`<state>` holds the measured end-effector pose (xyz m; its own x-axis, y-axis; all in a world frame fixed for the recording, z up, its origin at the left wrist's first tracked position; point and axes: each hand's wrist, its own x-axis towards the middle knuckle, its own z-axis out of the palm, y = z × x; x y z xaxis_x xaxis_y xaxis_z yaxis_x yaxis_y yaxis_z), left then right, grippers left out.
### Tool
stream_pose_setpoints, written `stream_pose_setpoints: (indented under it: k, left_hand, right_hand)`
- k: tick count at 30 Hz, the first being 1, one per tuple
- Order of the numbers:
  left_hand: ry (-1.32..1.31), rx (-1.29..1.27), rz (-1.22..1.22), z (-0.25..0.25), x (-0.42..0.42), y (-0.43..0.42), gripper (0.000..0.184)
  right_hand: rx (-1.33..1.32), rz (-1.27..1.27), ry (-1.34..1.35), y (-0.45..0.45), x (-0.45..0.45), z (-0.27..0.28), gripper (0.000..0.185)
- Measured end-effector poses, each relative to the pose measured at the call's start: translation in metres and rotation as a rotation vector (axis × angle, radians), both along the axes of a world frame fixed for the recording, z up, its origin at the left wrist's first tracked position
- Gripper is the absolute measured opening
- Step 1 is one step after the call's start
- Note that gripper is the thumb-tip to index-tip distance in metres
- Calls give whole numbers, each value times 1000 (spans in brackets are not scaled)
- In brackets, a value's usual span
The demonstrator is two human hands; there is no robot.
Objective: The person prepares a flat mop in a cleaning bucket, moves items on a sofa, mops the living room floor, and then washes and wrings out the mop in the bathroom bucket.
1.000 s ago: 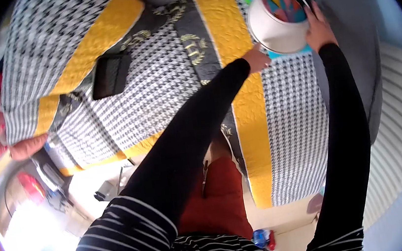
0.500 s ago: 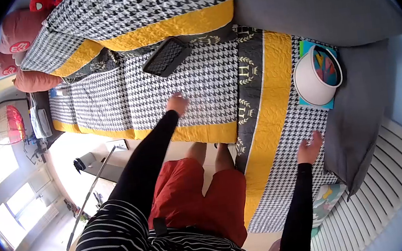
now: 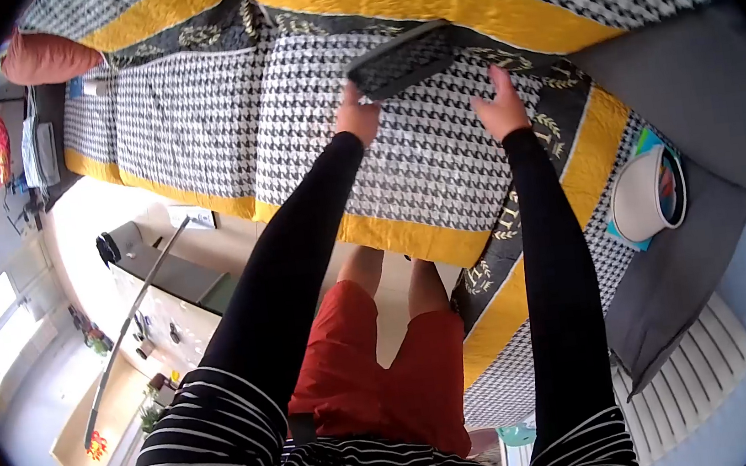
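A dark, shallow rectangular tray (image 3: 401, 62) with a raised rim is on the houndstooth sofa cover, close to the backrest. It is tilted, and its inner face looks see-through or shiny. My left hand (image 3: 357, 119) holds its near left corner, the fingertips partly hidden at the rim. To the right, apart from the tray, my right hand (image 3: 502, 108) reaches forward with thumb and fingers spread and nothing in them.
A white round bin (image 3: 640, 195) stands on colourful flat items at the right, beside a grey cushion (image 3: 698, 260). A pink pillow (image 3: 49, 58) lies far left. A low cabinet (image 3: 162, 275) and a long pole (image 3: 140, 324) are behind on the left.
Both hands have moved forward; the left has reached the tray and taken its corner, and the tray is now tilted. The right hand has left the area near the bin. The view has shifted.
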<state>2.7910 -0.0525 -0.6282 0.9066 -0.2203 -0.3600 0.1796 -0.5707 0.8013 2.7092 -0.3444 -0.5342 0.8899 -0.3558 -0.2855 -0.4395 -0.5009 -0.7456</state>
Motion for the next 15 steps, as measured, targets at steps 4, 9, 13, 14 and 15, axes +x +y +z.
stream_pose_setpoints:
  k: [4, 9, 13, 14, 15]
  left_hand:
    - [-37, -30, 76, 40, -8, -23, 60]
    - [42, 70, 93, 84, 0, -29, 40]
    - [-11, 99, -37, 96, 29, -17, 44]
    - [40, 150, -60, 116, 40, -17, 42]
    - [-6, 172, -92, 111, 48, -14, 42]
  right_hand:
    - [-8, 53, 315, 18, 76, 21, 83]
    - [27, 58, 280, 35, 79, -19, 91]
    - [165, -116, 208, 59, 57, -11, 91]
    - [242, -157, 155, 62, 49, -19, 90]
    - [375, -228, 75, 71, 43, -20, 79]
